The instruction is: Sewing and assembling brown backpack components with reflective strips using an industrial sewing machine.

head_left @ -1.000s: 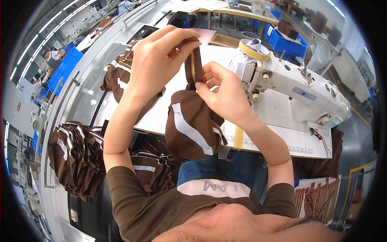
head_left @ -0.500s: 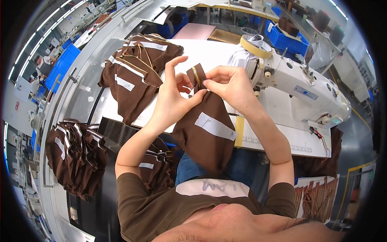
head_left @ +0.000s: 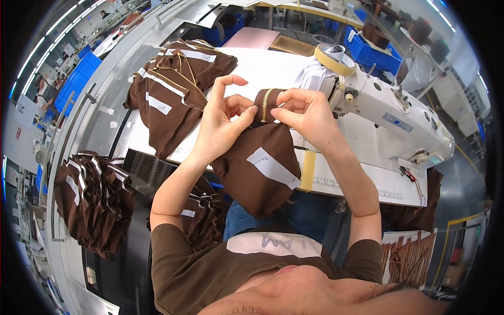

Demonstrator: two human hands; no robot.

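Two hands work at the centre of my view, both raised above the white sewing table (head_left: 273, 68). My left hand (head_left: 223, 123) pinches the upper edge of a dark brown fabric piece with a white rectangular label (head_left: 260, 168) between thumb and index finger, while the remaining fingers curl loosely upward and apart. My right hand (head_left: 304, 113) pinches the same upper edge from the opposite side, fingertips pressed together just beside a short gold metal zipper (head_left: 265, 105) that runs upright along the folded top of the piece. The fabric piece hangs down from both grips, and its lower part drapes over the near edge of the table toward my lap. A white industrial sewing machine (head_left: 388, 118) stands on the table on my right, just behind the right hand, with a roll of yellowish tape (head_left: 336, 59) resting on its top. A pile of dark brown fabric pieces with white labels and gold zippers (head_left: 176, 89) lies on the table on my left, well apart from the held piece. A yellow strip (head_left: 307, 170) is fixed across the table's near edge below my right wrist. A further stack of brown fabric pieces (head_left: 94, 202) hangs at the far left, below table level. Blue plastic bins (head_left: 370, 50) sit behind the machine.
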